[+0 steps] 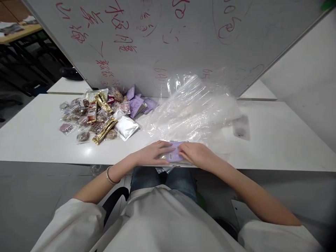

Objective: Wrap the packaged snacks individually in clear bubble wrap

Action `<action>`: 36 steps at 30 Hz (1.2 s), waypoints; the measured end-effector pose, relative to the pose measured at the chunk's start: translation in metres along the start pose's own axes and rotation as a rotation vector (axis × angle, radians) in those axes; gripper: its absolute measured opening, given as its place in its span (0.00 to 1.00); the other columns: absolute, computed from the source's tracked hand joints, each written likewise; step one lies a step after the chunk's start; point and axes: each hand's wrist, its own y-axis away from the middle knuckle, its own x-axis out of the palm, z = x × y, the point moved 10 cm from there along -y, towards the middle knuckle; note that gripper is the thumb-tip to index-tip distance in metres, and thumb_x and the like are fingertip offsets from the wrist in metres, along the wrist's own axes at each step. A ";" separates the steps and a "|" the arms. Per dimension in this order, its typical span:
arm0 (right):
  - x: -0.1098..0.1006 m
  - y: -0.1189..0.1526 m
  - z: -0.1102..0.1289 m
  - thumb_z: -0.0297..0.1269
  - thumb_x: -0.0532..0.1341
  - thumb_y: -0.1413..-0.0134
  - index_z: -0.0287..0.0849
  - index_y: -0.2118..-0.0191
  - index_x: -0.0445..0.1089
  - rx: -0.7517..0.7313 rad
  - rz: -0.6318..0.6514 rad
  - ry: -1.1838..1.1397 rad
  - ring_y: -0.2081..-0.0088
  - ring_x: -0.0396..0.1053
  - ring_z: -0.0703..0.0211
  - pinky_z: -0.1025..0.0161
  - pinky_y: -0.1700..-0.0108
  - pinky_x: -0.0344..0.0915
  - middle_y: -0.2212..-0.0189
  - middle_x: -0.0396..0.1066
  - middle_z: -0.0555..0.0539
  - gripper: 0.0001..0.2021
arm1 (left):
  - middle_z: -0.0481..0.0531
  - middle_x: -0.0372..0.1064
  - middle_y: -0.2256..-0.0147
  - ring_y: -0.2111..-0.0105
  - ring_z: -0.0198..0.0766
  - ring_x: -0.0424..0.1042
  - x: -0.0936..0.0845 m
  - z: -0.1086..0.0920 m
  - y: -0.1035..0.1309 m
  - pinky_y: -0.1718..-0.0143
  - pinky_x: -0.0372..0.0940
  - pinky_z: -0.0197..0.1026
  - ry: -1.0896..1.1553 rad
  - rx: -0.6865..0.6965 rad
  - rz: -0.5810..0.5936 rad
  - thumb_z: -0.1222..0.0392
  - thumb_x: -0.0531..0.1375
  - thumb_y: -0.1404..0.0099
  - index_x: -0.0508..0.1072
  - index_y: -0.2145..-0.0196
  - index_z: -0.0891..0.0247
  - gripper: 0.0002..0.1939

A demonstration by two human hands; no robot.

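A purple packet [172,154] with a barcode lies at the front edge of the white table, with clear plastic around it. My left hand [154,153] rests flat on the packet's left side, fingers spread. My right hand [195,154] is on its right side, fingers drawn together at the purple surface; whether they grip the packet or its plastic is hard to make out. Right behind both hands spreads a big heap of clear plastic bags [194,112].
Wrapped snacks [97,117], gold sticks, a silver pouch [127,127] and purple packets [135,105] are piled on the left of the table [278,140]. A whiteboard [194,45] stands behind. A clear packet [240,127] lies right of the bags.
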 end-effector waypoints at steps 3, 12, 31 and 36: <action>0.010 -0.008 -0.006 0.33 0.56 0.34 0.40 0.63 0.68 0.034 0.059 -0.017 0.70 0.67 0.58 0.63 0.70 0.57 0.69 0.72 0.46 0.06 | 0.55 0.61 0.37 0.36 0.47 0.59 -0.011 0.016 0.008 0.35 0.54 0.53 0.205 -0.090 -0.007 0.51 0.59 0.31 0.66 0.38 0.52 0.25; 0.029 -0.026 -0.009 0.36 0.60 0.36 0.38 0.63 0.69 -0.053 0.056 0.004 0.61 0.68 0.54 0.61 0.64 0.62 0.63 0.71 0.43 0.07 | 0.57 0.67 0.42 0.40 0.47 0.66 -0.104 -0.027 0.078 0.38 0.61 0.53 -0.315 -0.211 -0.837 0.59 0.54 0.29 0.63 0.37 0.54 0.23; 0.041 0.051 0.021 0.24 0.53 0.43 0.26 0.40 0.65 -0.156 -0.289 0.234 0.41 0.66 0.42 0.48 0.41 0.67 0.44 0.69 0.31 0.25 | 0.68 0.64 0.42 0.39 0.62 0.61 0.030 -0.036 -0.006 0.40 0.59 0.60 -0.615 -0.104 -0.062 0.51 0.58 0.33 0.61 0.41 0.67 0.27; 0.032 0.057 0.046 0.23 0.52 0.38 0.29 0.45 0.70 -0.132 -0.330 0.272 0.46 0.72 0.46 0.53 0.47 0.71 0.48 0.73 0.33 0.18 | 0.66 0.68 0.47 0.43 0.57 0.66 0.029 -0.044 -0.001 0.45 0.63 0.56 -0.549 -0.149 0.046 0.68 0.57 0.41 0.64 0.48 0.67 0.22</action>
